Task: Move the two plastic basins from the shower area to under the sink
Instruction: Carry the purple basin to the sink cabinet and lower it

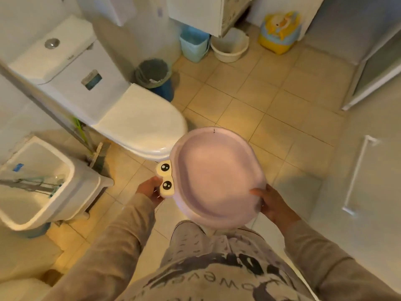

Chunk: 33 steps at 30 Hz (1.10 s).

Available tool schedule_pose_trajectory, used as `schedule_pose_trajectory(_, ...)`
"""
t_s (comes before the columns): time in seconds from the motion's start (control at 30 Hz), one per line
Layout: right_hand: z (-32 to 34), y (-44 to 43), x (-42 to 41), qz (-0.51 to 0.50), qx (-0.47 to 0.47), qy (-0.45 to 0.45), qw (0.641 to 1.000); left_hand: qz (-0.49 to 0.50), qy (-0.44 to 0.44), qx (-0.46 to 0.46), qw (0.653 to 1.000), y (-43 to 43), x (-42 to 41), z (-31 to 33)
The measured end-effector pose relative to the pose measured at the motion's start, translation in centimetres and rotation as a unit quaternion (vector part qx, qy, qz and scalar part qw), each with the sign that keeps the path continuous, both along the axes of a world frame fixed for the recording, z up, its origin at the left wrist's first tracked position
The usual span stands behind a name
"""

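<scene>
My left hand (152,189) is gripping the pink basin (217,177) at its handle end, just beside the two cartoon eyes, and my right hand (272,203) is clasping the opposite rim with the thumb over the edge. Between them I am holding the basin in the air in front of my waist, opening facing up and slightly tilted, above the tiled floor (260,101) and just beside the closed toilet (141,122).

Judging from this, I am partway through carrying one basin. It is off the ground and not yet set down anywhere. A white basin (230,46) is sitting on the floor at the far wall, tucked partly beneath a white cabinet (208,11) and next to a light blue bin (194,43); I cannot tell whether that is the second basin already delivered or something unrelated. A white washbasin (32,183) is standing at my left with a blue shape showing below it, too hidden to name.

So the pink one is in transit, and placing it under the sink is what is left for it. Whether another trip is needed, I cannot say.
</scene>
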State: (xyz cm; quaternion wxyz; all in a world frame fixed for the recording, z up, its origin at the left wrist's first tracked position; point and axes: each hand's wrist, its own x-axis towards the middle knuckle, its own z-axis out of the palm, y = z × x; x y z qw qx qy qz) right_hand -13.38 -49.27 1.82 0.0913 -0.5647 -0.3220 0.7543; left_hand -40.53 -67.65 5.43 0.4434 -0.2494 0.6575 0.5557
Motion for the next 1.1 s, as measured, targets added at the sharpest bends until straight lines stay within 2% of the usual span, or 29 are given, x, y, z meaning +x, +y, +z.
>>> schedule_pose_trajectory(0.13, 0.2, 6.0, 4.2, -0.02, 0.026, 0.022, 0.999, -0.038, -0.011, 0.004, 0.999, 8.3, 2.8, -0.6)
schedule_pose_trajectory(0.47, 1.7, 20.7, 10.5, -0.11, 0.038, -0.04, 0.992, -0.122, -0.022, 0.009, 0.992, 26.5, 7.7, -1.3)
schedule_pose_trajectory(0.77, 0.7, 29.8, 10.0, -0.173, 0.028, -0.055, 0.983, -0.175, -0.028, 0.006, 0.984, 40.5, 6.0, -2.2)
schedule_pose_trajectory(1.1, 1.3, 44.1, 5.4, -0.231, 0.009, -0.074, 0.97, -0.2, -0.042, 0.022, 0.979, 57.2, 0.8, -1.4)
